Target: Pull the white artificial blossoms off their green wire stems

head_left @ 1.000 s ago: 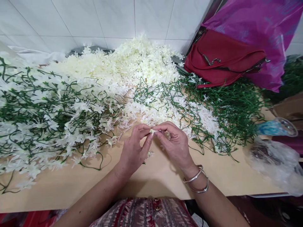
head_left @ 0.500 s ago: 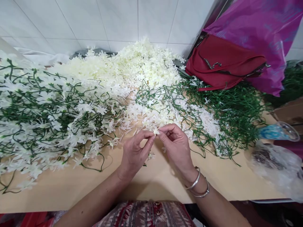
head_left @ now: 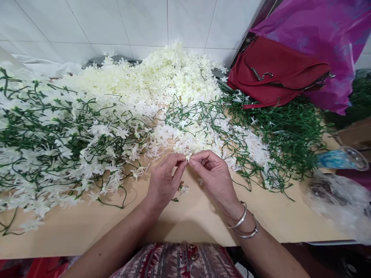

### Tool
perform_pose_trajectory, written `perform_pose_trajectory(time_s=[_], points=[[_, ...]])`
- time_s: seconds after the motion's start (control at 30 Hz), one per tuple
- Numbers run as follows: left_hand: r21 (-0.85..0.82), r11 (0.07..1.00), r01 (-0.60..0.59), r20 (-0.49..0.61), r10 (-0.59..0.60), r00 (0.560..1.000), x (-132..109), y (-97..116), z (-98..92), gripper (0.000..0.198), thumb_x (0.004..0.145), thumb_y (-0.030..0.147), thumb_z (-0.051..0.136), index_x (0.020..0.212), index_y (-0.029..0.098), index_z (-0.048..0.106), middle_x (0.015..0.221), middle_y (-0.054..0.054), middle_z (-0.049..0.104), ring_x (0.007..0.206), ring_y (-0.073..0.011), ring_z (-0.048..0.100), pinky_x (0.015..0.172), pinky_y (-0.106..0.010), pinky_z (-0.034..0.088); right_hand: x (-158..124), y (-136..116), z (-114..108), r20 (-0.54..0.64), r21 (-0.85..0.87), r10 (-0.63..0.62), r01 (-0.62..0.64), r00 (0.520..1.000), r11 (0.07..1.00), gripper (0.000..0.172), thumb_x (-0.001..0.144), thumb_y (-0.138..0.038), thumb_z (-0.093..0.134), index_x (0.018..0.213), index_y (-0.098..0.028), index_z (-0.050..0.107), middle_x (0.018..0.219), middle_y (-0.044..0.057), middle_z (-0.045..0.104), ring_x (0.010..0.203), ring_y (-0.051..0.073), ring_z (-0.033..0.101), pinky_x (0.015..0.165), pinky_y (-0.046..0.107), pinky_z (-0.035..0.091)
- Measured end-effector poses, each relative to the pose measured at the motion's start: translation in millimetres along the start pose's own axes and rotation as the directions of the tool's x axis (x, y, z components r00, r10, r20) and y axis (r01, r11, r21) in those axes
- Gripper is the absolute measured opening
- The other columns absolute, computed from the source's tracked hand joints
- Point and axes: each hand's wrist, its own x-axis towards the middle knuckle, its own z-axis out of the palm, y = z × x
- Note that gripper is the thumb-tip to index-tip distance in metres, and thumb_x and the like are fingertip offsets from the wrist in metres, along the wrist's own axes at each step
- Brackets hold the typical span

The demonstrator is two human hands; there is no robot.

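White marbled wall tiles back a smooth beige tabletop, and it's delicate work here! Left hand pinches a tiny cream-white flower between thumb and forefinger; right hand, two silver bangles at its wrist, pinches the same bloom opposite. That flower sits right between the fingertips, in front of a loose heap of pale cream blossoms. Leftward sprawl white flowers on wiry green stems; rightward, a red handbag beside bushy green stalks.

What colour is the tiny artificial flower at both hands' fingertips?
The tiny artificial flower is creamy white; clearest in head view.
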Motion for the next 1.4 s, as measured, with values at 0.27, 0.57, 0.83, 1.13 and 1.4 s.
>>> perform_pose_trajectory(time_s=[0.27, 0.57, 0.83, 1.13, 1.4], points=[[0.002, 1.000, 0.010, 0.025, -0.010, 1.000, -1, -2, -0.1, 0.011, 0.101, 0.012, 0.062, 0.105, 0.021, 0.064, 0.095, -0.002, 0.077, 0.087, -0.0153, 0.072, 0.081, -0.026, 0.056, 2, -1, 0, 0.002, 0.064, 0.024, -0.024, 1.000, 0.998, 0.015, 0.085, -0.025, 0.082, 0.099, -0.026, 0.076, 0.083, -0.003, 0.071, 0.075, 0.013, 0.062, 0.072, 0.026, 0.050], [-0.001, 1.000, 0.001, 0.094, -0.001, 0.996, 9, 2, -13.2, 0.014, 0.101, 0.013, 0.063, 0.112, 0.020, 0.065, 0.117, -0.007, 0.076, 0.108, -0.0174, 0.072, 0.092, -0.029, 0.057, 9, 1, -11, -0.030, -0.052, -0.070, 0.069, 0.997, 0.996, 0.005, 0.085, -0.025, 0.081, 0.088, -0.024, 0.076, 0.085, 0.000, 0.070, 0.081, 0.016, 0.062, 0.077, 0.030, 0.050], [0.064, 0.993, -0.095, 0.630, 0.033, 0.776, -15, 10, -76.8, 0.011, 0.099, 0.026, 0.071, 0.109, 0.025, 0.069, 0.111, -0.002, 0.074, 0.101, -0.0200, 0.070, 0.088, -0.033, 0.052, 12, -1, -21, -0.108, -0.040, -0.111, 0.107, 0.988, 0.993, 0.005, 0.086, -0.024, 0.079, 0.088, -0.025, 0.074, 0.078, -0.001, 0.071, 0.073, 0.016, 0.064, 0.072, 0.030, 0.052], [-0.035, 0.996, -0.087, 0.627, 0.090, 0.774, -30, 2, -56.0, 0.018, 0.107, 0.025, 0.059, 0.096, 0.021, 0.072, 0.096, -0.002, 0.078, 0.097, -0.0200, 0.070, 0.095, -0.038, 0.048, 11, -1, -22, -0.030, 0.003, -0.069, 0.069, 0.997, 0.998, 0.013, 0.086, -0.034, 0.083, 0.087, -0.024, 0.074, 0.077, -0.001, 0.072, 0.071, 0.015, 0.065, 0.070, 0.028, 0.051], [-0.237, 0.904, 0.355, 0.256, -0.295, 0.921, -25, -12, -38.8, 0.013, 0.093, 0.033, 0.078, 0.091, 0.020, 0.078, 0.079, -0.002, 0.080, 0.069, -0.0149, 0.075, 0.063, -0.023, 0.058, 9, -1, -16, 0.265, 0.044, 0.144, -0.161, 0.953, 0.986, 0.028, 0.078, -0.044, 0.088, 0.088, -0.022, 0.075, 0.076, 0.000, 0.074, 0.069, 0.014, 0.068, 0.070, 0.029, 0.054]])
